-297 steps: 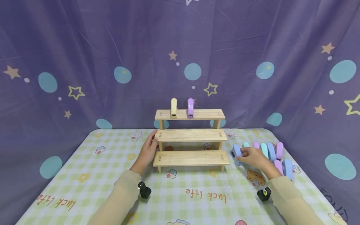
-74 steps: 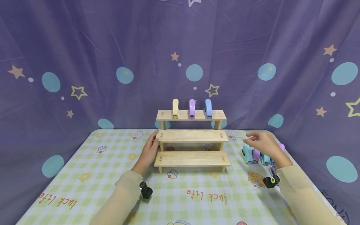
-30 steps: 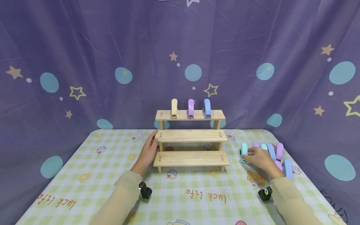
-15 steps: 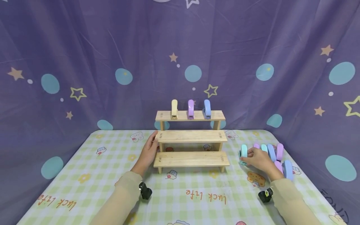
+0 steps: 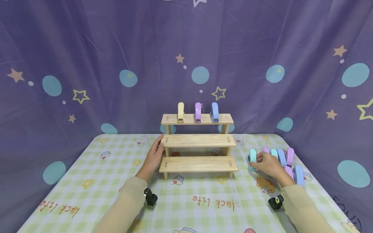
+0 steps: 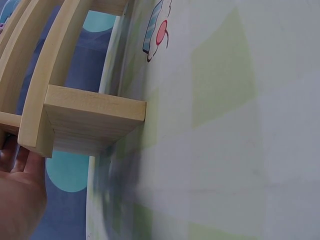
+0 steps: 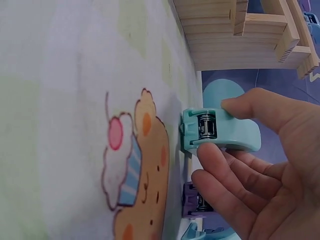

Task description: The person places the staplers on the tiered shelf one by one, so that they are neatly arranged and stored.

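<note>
In the head view a three-tier wooden stand (image 5: pixel 198 164) stands mid-table. Its top shelf carries a yellow stapler (image 5: pixel 180 112), a purple stapler (image 5: pixel 198 112) and a blue stapler (image 5: pixel 214 112). My left hand (image 5: pixel 152 155) grips the left end of the middle shelf, fingertips partly hidden behind the boards in the left wrist view. Right of the stand, my right hand (image 5: pixel 268 165) pinches a small teal stapler (image 7: pixel 240 134) between thumb and fingers. It sits upright at the tablecloth, its metal spring front (image 7: pixel 207 126) showing in the right wrist view.
Beyond my right hand several more staplers cluster, among them a blue stapler (image 5: pixel 298 175) and a purple stapler (image 5: pixel 289 157). A green checked tablecloth (image 5: pixel 110 181) covers the table. A purple curtain (image 5: pixel 163 42) hangs behind it.
The blue stapler went from my right hand's grip onto the top shelf. My right hand returned to the cluster and took hold of the teal stapler. My left hand stayed at the stand.
</note>
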The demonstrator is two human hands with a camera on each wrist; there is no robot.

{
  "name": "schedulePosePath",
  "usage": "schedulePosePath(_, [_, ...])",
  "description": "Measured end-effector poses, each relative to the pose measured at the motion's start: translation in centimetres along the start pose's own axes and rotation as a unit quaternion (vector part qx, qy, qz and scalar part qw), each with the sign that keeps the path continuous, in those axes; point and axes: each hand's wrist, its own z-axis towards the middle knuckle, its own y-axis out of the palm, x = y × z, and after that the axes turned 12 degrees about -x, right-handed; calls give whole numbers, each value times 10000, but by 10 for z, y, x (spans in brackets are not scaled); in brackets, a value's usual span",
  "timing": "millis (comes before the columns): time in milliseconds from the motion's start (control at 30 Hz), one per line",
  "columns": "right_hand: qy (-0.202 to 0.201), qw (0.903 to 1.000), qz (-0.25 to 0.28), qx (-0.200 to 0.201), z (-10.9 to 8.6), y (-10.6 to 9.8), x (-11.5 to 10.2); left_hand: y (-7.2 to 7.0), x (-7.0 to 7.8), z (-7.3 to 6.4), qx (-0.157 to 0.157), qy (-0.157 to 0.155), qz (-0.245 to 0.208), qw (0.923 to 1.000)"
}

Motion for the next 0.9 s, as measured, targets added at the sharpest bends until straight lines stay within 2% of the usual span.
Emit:
schedulePosePath(367, [-170,9994,-14,292,-3,-11,-10,0,0,0,-33,-10,-57,10000])
schedulePosePath(600, [-328,9977,430,402,-6,-20,-26,-1,1,1,-68,-19,-76,9999])
schedulePosePath(767, [-517,9967,184,599,-9,-25,-37,-1,2,0,-81,-137,-113,9998])
schedulePosePath(900, [-660,9952,75,720,-13,-30,-48,0,-1,0,-22,-26,-57,10000])
